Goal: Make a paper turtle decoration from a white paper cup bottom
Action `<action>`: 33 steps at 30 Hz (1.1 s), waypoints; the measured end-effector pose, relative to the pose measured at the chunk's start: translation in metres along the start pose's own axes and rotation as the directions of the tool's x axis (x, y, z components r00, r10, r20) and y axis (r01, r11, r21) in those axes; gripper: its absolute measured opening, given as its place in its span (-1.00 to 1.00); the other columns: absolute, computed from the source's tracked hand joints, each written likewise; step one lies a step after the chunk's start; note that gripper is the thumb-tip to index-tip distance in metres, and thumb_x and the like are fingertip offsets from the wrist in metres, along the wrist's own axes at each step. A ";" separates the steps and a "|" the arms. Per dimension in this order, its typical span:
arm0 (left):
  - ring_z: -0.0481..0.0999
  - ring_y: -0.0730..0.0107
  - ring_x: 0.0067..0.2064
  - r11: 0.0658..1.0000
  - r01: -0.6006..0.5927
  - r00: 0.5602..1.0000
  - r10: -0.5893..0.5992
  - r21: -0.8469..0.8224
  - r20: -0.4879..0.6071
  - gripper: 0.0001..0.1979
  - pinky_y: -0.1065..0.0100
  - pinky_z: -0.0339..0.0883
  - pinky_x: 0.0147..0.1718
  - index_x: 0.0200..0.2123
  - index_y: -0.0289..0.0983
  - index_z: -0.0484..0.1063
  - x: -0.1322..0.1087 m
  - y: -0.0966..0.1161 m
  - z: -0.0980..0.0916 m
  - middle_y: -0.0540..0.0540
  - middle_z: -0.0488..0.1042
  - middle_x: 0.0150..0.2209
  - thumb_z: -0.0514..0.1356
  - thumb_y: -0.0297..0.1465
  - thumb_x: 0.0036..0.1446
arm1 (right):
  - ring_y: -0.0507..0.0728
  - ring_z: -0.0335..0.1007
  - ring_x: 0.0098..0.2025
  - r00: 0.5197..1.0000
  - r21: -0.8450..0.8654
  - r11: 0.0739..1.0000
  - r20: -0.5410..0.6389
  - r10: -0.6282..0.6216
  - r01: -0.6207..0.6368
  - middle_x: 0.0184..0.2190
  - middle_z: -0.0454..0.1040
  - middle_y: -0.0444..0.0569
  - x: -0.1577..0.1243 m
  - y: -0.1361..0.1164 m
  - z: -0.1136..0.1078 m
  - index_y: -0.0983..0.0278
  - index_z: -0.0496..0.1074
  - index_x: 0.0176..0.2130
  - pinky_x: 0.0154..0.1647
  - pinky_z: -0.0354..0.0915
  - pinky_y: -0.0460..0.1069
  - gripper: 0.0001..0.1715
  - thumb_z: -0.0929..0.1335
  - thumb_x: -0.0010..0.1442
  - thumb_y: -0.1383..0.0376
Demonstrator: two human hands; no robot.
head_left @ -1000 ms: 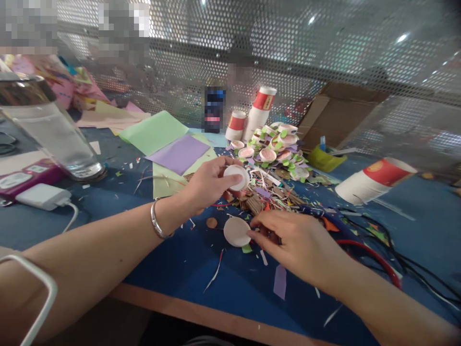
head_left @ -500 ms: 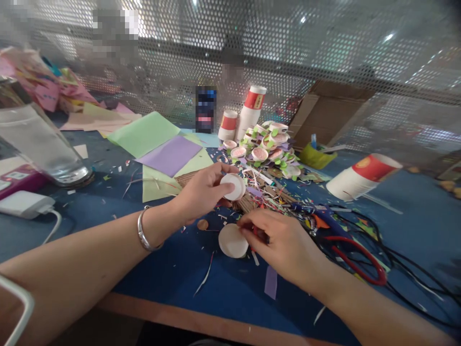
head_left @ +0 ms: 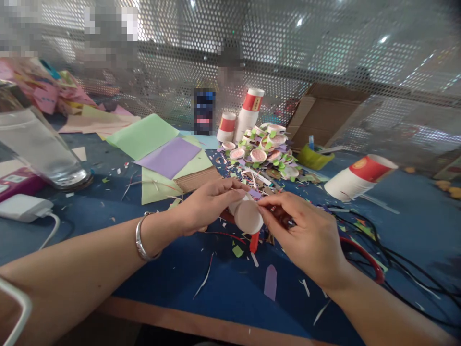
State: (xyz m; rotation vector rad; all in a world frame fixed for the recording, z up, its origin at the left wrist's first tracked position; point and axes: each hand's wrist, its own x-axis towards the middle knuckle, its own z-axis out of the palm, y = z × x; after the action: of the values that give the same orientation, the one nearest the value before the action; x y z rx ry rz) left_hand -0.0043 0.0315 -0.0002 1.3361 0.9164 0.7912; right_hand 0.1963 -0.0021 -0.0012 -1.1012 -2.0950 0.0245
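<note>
My left hand [head_left: 203, 204] is closed on a small white paper cup bottom [head_left: 235, 205], mostly hidden behind its fingers and a second white piece. That second piece, a round white paper disc [head_left: 249, 218], is pinched at its right edge by the thumb and fingertips of my right hand [head_left: 306, 235]. Disc and cup bottom overlap in view, just above the table; whether they touch I cannot tell. Below the disc lies a small red strip [head_left: 254, 242]. A purple paper piece [head_left: 271, 282] rests nearer the table edge.
Behind my hands stands a heap of small cup pieces with green paper bits [head_left: 266, 149], near stacked paper cups [head_left: 248, 115]. Red-handled scissors [head_left: 374, 264] and black cables lie right, by a tilted paper cup [head_left: 360, 177]. Left are coloured sheets [head_left: 144, 134] and a glass [head_left: 46, 149].
My right hand has lifted the white disc from the table up and right, to the cup bottom. My left hand has moved slightly down and right, its fingers now over the cup bottom.
</note>
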 end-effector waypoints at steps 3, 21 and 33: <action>0.54 0.44 -0.23 0.999 -0.021 0.997 0.024 -0.036 0.079 -0.70 0.45 0.46 -0.29 0.00 -0.31 0.42 -0.004 0.003 0.004 -0.09 0.51 -0.25 0.20 -0.31 0.25 | 0.02 0.47 -0.34 0.999 -0.041 0.999 -0.028 -0.033 0.031 -0.33 0.56 -0.10 0.001 0.002 0.001 0.24 0.49 -0.20 -0.24 0.37 -0.05 -0.91 0.38 0.29 0.41; 0.56 0.36 -0.26 0.900 -0.254 0.966 0.250 0.355 0.058 -0.40 0.39 0.42 -0.31 0.18 -0.26 0.30 -0.013 -0.007 0.005 -0.11 0.58 -0.21 0.27 -0.45 0.03 | -0.01 0.46 -0.39 0.992 -0.090 0.993 -0.090 -0.089 0.081 -0.34 0.56 -0.09 -0.001 0.001 0.000 0.25 0.48 -0.18 -0.25 0.37 -0.05 -0.89 0.39 0.27 0.44; 0.52 0.39 -0.26 0.837 -0.308 0.946 0.320 0.453 0.053 -0.62 0.39 0.37 -0.31 -0.02 -0.25 0.40 -0.015 0.000 0.005 -0.05 0.55 -0.22 0.21 -0.53 0.06 | 0.00 0.47 -0.36 0.998 0.013 1.000 -0.067 -0.022 0.023 -0.31 0.56 -0.16 -0.004 0.003 -0.004 0.17 0.47 -0.18 -0.27 0.36 -0.06 -0.92 0.39 0.30 0.36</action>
State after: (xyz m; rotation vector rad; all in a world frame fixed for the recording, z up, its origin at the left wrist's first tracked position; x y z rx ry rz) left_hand -0.0071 0.0157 0.0012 1.9331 0.9501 0.8748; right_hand 0.2019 -0.0042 -0.0017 -1.0560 -2.0447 -0.0087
